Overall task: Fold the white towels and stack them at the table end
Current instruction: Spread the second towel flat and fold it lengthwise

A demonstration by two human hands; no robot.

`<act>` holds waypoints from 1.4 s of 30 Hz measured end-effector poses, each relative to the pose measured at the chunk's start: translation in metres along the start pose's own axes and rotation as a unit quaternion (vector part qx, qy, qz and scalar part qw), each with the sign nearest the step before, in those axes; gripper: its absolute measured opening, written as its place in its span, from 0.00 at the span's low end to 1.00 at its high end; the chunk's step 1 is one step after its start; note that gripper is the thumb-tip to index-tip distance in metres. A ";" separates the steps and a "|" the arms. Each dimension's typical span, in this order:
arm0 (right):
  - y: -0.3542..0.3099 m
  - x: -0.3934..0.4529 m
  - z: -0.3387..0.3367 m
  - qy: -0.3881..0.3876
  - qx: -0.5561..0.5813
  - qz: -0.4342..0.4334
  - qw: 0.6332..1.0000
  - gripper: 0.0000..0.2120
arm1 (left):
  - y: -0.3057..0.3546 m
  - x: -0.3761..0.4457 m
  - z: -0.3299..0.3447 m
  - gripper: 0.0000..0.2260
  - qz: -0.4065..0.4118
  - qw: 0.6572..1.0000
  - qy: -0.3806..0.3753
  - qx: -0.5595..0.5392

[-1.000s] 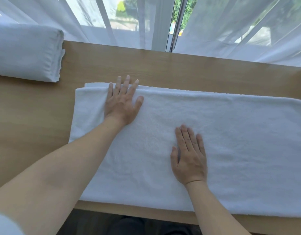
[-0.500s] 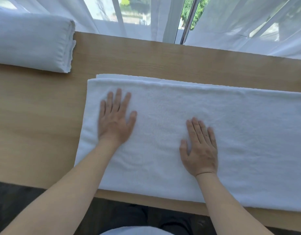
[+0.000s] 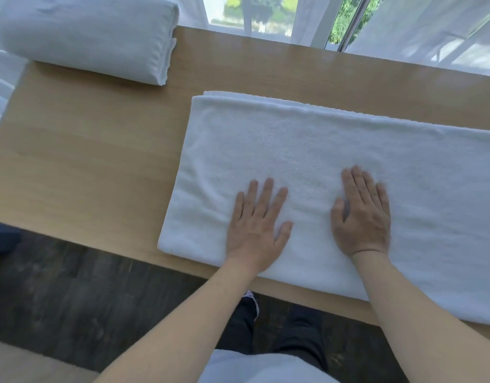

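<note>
A pale wooden worktop stands against a window hung with sheer white curtains, above a dark floor. Nearest me, my two bare hands lie flat on a half-folded white towel, fingers straight and spread, gripping nothing. My left hand rests near the towel's near-left corner; my right hand rests just beside it, further along the towel. The towel is a long band, its near edge close to the worktop's near edge and its right part running out of view. Beyond the towel's left end, well apart from it, a stack of folded towels sits at the worktop's far-left end.

My worry is the next fold. The towel's far edge already shows its layers slightly offset, so lifting one end carelessly could let them slide and leave a crooked bundle. Dragging it nearer could tip its near edge off the worktop. A lopsided bundle might also sit badly on the stack.
</note>
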State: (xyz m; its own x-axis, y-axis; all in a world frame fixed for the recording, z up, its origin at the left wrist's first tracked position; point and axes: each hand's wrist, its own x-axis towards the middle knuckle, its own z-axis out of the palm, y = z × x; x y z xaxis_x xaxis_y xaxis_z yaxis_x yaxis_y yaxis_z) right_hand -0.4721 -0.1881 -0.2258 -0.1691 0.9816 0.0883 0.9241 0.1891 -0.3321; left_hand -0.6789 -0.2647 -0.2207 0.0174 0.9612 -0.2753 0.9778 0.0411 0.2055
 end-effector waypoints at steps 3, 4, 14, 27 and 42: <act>0.003 -0.001 0.003 0.001 0.001 -0.002 1.000 0.28 | -0.043 0.012 -0.008 0.30 -0.021 0.999 0.022 0.016; 0.004 -0.001 0.004 0.000 0.002 -0.001 1.000 0.28 | -0.062 0.014 -0.012 0.30 -0.048 0.998 0.029 0.016; 0.003 -0.002 0.004 0.009 0.003 -0.004 1.000 0.28 | -0.139 0.065 -0.045 0.29 -0.118 0.987 0.054 -0.094; 0.002 0.002 0.005 0.016 -0.010 0.006 1.000 0.29 | -0.143 0.166 -0.075 0.28 -0.077 0.991 0.065 -0.091; -0.001 0.004 0.004 0.032 -0.021 0.011 0.999 0.28 | 0.005 0.110 -0.030 0.29 0.096 0.995 0.039 -0.011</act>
State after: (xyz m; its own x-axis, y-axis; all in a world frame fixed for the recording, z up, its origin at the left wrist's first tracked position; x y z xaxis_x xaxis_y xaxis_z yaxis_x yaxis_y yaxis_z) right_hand -0.4745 -0.1844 -0.2287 -0.1277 0.9817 0.1416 0.9414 0.1649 -0.2941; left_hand -0.6789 -0.1503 -0.2216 0.1856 0.9701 -0.1565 0.9536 -0.1394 0.2669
